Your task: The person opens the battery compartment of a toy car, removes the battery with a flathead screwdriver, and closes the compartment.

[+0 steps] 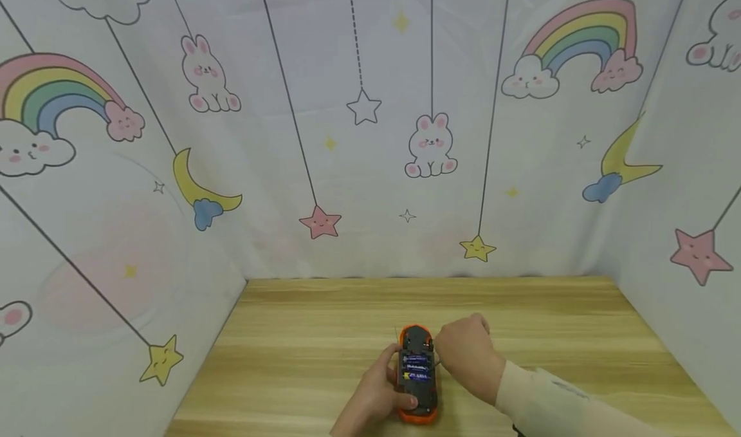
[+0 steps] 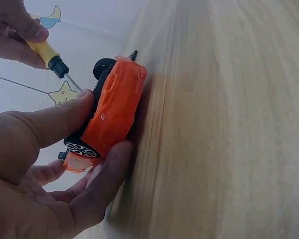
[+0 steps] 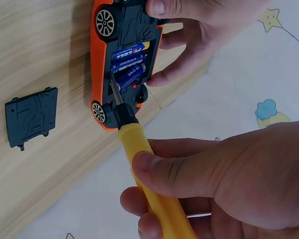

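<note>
An orange toy car (image 1: 418, 338) lies upside down, its black underside facing up. My left hand (image 1: 373, 385) grips it from the left, thumb on the underside and fingers along the orange body. In the right wrist view, three blue batteries sit in the open compartment; the battery (image 3: 130, 77) nearest the screwdriver lies askew, the others side by side. My right hand (image 1: 469, 353) holds a screwdriver (image 3: 135, 142) by its yellow handle. Its metal shaft (image 3: 115, 89) reaches into the compartment, the tip beside the batteries.
A black battery cover (image 3: 32, 118) lies on the wooden table (image 1: 301, 334), a short way from the car. Behind and beside the table hang white cloth walls (image 1: 382, 250) printed with stars, rabbits and rainbows.
</note>
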`<state>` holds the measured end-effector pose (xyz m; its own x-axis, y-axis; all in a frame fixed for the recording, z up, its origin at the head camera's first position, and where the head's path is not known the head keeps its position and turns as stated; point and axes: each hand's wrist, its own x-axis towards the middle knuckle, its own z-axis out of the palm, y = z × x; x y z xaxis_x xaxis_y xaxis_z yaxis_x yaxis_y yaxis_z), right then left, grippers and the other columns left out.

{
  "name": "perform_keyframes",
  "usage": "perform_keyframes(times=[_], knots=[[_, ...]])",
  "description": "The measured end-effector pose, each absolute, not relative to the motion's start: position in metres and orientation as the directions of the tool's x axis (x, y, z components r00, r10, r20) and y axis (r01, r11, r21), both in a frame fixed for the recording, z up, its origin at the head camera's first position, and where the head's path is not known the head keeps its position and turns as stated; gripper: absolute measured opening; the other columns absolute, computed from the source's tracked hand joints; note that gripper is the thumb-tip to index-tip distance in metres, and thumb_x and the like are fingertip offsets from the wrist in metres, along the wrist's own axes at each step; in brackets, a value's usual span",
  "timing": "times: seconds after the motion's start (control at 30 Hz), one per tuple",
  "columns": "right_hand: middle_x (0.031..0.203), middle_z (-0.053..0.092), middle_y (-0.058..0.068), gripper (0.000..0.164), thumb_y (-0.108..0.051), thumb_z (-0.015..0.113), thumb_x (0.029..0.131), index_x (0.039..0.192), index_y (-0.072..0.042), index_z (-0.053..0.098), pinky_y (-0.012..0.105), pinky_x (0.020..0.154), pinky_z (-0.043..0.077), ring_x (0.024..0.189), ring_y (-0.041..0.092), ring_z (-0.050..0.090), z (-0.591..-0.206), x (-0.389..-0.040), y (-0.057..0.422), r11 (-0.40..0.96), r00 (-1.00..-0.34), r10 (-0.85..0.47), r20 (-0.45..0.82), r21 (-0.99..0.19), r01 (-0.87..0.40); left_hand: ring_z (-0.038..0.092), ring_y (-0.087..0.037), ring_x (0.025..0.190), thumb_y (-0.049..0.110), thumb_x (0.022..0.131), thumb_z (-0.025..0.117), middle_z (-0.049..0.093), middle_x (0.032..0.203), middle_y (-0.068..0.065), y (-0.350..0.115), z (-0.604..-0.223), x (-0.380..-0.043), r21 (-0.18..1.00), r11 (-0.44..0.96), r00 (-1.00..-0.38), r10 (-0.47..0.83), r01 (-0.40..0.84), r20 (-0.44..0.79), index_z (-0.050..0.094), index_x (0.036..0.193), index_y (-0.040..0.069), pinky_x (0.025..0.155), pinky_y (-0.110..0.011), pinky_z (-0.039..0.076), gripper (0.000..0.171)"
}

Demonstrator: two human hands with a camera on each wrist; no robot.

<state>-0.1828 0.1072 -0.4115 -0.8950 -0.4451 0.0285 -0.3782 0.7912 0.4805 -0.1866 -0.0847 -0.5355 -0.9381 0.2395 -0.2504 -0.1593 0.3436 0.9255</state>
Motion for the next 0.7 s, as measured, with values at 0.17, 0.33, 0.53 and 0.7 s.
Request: perform_keyframes(times=[0.17, 0.33, 0.53, 0.7], knots=[[0.064, 0.052, -0.002, 0.020, -0.031, 0.078, 0.087, 0.076, -0.017, 0.068, 0.038, 0.057, 0.046, 0.054, 0.015, 0.044, -0.412, -0.182, 0.095, 0.719, -0.897, -0.439, -0.055, 0.578, -0.387, 0.063, -0.026, 0.083, -0.007, 0.066, 0.089, 0.059, 0.099, -0.012, -0.084, -0.536, -0.187, 0.926, 0.343, -0.936, 0.246, -0.160, -0.253, 0.039, 0.156, 0.020, 0.053, -0.039, 0.058, 0.106], [0.067, 0.058, 0.000, 0.017, -0.031, 0.077, 0.088, 0.081, -0.017, 0.071, 0.040, 0.058, 0.050, 0.056, 0.017, 0.050, -0.418, -0.183, 0.094, 0.690, -0.891, -0.449, -0.059, 0.610, -0.388, 0.063, -0.024, 0.082, -0.007, 0.067, 0.089, 0.060, 0.098, -0.011, -0.084, -0.536, -0.187, 0.926, 0.349, -0.933, 0.261, -0.146, -0.246, 0.038, 0.157, 0.018, 0.054, -0.038, 0.058, 0.106], [0.054, 0.042, -0.007, 0.035, -0.020, 0.081, 0.082, 0.058, -0.017, 0.056, 0.031, 0.045, 0.037, 0.052, 0.010, 0.028, -0.428, -0.188, 0.120, 0.772, -0.849, -0.521, 0.083, 0.470, -0.427, 0.062, -0.022, 0.083, -0.007, 0.066, 0.089, 0.062, 0.096, -0.009, -0.082, -0.535, -0.186, 0.924, 0.358, -0.939, 0.251, -0.136, -0.236, 0.037, 0.157, 0.014, 0.059, -0.038, 0.056, 0.107], [0.057, 0.057, -0.006, 0.025, -0.009, 0.083, 0.079, 0.063, -0.017, 0.066, 0.035, 0.048, 0.048, 0.051, 0.008, 0.043, -0.438, -0.195, 0.149, 0.810, -0.810, -0.569, 0.140, 0.264, -0.524, 0.062, -0.022, 0.084, -0.008, 0.065, 0.089, 0.063, 0.096, -0.010, -0.083, -0.533, -0.185, 0.931, 0.341, -0.944, 0.243, -0.132, -0.223, 0.036, 0.157, 0.014, 0.062, -0.039, 0.056, 0.108]])
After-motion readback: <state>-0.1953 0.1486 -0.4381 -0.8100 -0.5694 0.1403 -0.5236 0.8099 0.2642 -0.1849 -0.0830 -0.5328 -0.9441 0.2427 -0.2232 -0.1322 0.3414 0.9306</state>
